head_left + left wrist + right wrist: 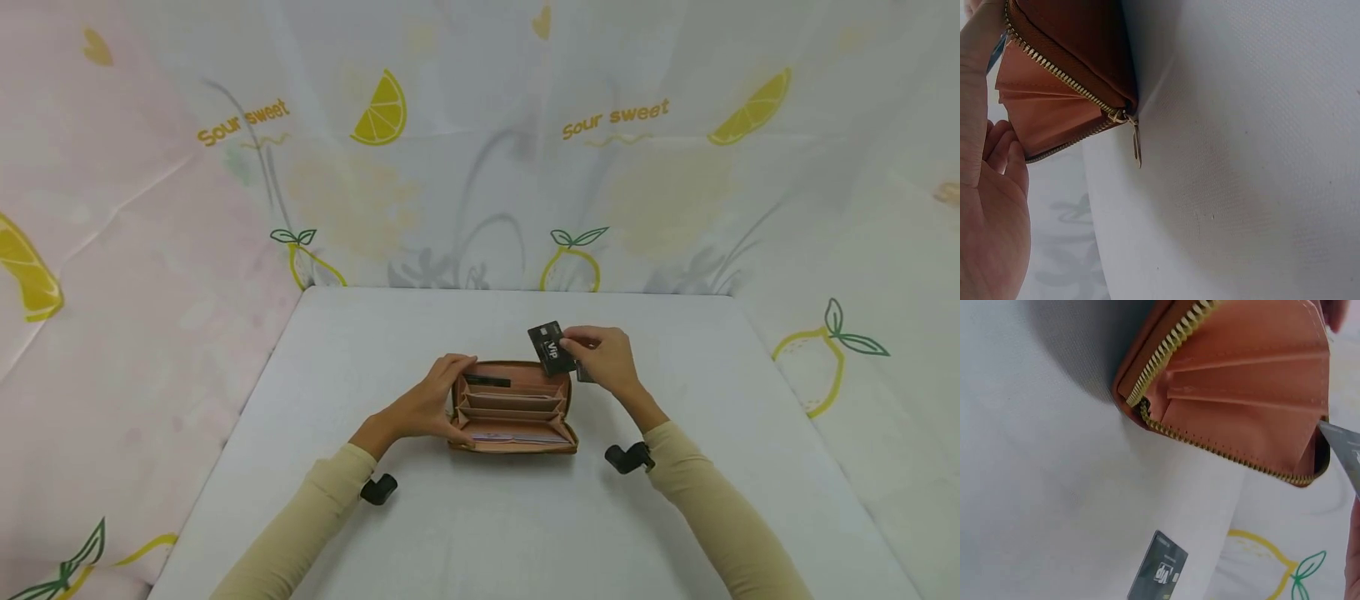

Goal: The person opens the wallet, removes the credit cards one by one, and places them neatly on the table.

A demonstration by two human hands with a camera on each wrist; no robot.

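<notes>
A brown zip wallet (513, 400) stands spread open on the white table, its inner slots facing up. My left hand (431, 404) grips its left end, thumb on the front edge and fingers at the back edge. Above the wallet's back right corner, my right hand (606, 358) pinches a black card (549, 346) marked "Vip". In the right wrist view the corner of that card (1346, 453) overlaps the wallet's edge. A second Vip card (1159, 569) lies on the table to the wallet's right, mostly hidden under my right hand in the head view.
A dark card edge (487, 381) shows in the wallet's back slot, and pale papers (517, 437) lie in its front pocket. A zipper pull (1137, 144) hangs from the left end. Behind the white table (420, 533) rises a lemon-printed cloth (465, 192).
</notes>
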